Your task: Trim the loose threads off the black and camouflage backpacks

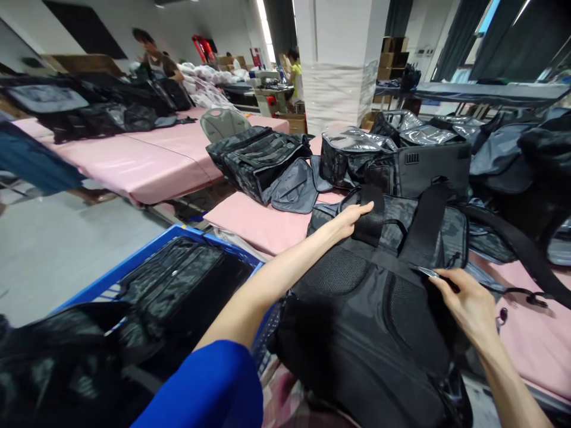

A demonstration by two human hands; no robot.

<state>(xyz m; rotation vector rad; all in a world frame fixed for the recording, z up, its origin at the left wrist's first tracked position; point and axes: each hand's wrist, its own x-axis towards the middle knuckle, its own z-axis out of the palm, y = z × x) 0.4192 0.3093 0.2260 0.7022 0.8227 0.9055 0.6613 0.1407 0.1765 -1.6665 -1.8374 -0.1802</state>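
Note:
A black backpack (352, 333) with mesh back padding lies in front of me, its back panel facing up. My left hand (352, 219) is closed on the edge of one wide black shoulder strap (371, 223), the thumb on top. In my right hand (466, 303) is a pair of small scissors (426, 271) with silver blades and a dark handle. The blades point left and lie close to the seam at the base of the other shoulder strap (426, 226). Whether they touch the fabric I cannot tell.
At my left stands a blue crate (167, 235) holding dark camouflage bags. More camouflage bags (263, 157) and silver-lined bags (357, 148) crowd the pink table (250, 220) ahead. Another pink table (165, 157) carries black bags. A person (156, 59) stands behind it; a white pillar (332, 59) rises beyond.

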